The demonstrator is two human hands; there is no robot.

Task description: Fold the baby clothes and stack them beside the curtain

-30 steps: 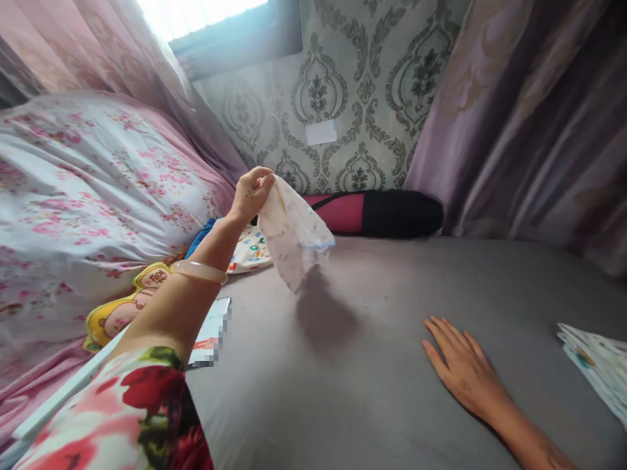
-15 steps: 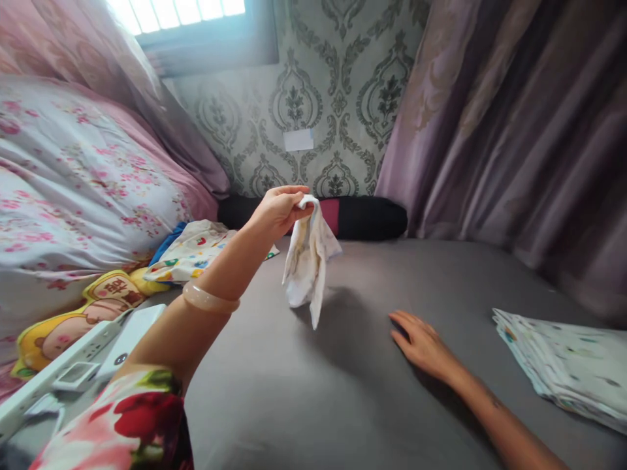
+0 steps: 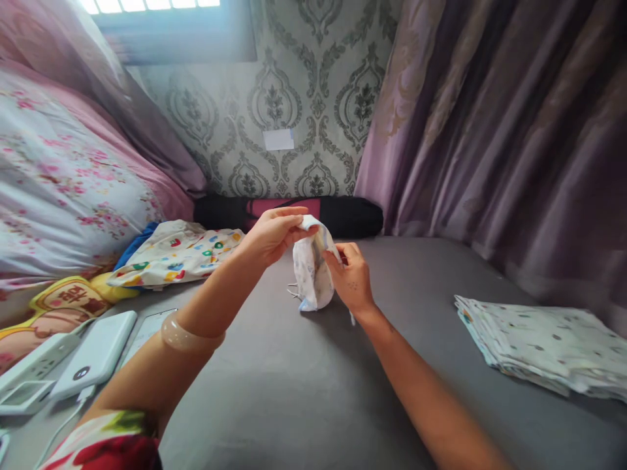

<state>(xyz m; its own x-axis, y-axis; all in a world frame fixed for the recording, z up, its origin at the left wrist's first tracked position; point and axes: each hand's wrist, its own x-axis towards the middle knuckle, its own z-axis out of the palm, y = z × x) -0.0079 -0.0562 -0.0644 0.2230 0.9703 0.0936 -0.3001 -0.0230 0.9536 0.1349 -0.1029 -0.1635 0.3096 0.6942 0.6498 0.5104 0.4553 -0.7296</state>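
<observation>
A small white printed cloth (image 3: 311, 271) hangs bunched just above the grey bed sheet (image 3: 304, 391). My left hand (image 3: 273, 234) pinches its top edge, fingers closed on the fabric. My right hand (image 3: 353, 277) has come up beside the cloth and grips its right side with thumb and fingers. A pale bangle (image 3: 189, 334) sits on my left forearm.
A stack of folded printed cloths (image 3: 543, 339) lies at the right. A crumpled patterned cloth (image 3: 176, 251) and a floral quilt (image 3: 63, 196) lie at the left, with a power bank (image 3: 95, 352) and phone beside them. A dark and pink bolster (image 3: 289, 212) lies against the wall; curtains hang at the right.
My right hand lifted off the sheet and took hold of the cloth. My left hand brought the cloth lower and nearer the middle. The view swung to the right.
</observation>
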